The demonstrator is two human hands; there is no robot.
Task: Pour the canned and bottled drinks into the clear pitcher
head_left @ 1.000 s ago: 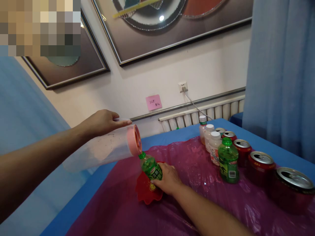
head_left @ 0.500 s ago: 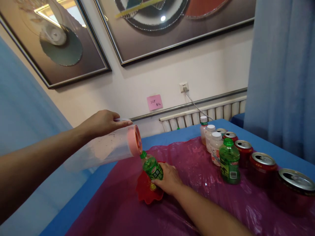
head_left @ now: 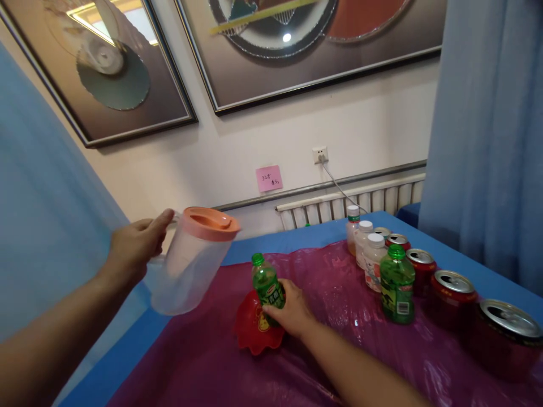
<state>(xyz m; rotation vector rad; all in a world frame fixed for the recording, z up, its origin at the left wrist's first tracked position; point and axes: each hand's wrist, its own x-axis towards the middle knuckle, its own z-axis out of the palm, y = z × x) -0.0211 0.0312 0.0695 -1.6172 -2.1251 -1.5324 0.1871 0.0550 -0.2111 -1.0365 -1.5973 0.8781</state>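
My left hand (head_left: 138, 243) is closed on the handle of a clear plastic pitcher (head_left: 190, 271) with an orange lid (head_left: 211, 223). The pitcher hangs in the air, leaning slightly to the right, with its spout apart from the bottle. My right hand (head_left: 292, 310) is wrapped round a small green-labelled bottle (head_left: 268, 285), its mouth uncapped and tilted a little left. Beneath that bottle, a red wavy-edged dish (head_left: 246, 330) lies on the purple plastic sheet (head_left: 203, 350). The bottle hides part of the dish.
On the right stand a capped green bottle (head_left: 397, 288), several white-capped bottles (head_left: 374, 263) and a row of opened red cans (head_left: 453, 297). Under the sheet is a blue table (head_left: 292, 234). Behind are a radiator (head_left: 339, 206) and a wall socket (head_left: 320, 155); curtains (head_left: 487, 130) hang at both sides.
The pitcher has swung from lying nearly level over the bottle's mouth to almost upright, away to the left. The bottle in my right hand has come closer to upright.
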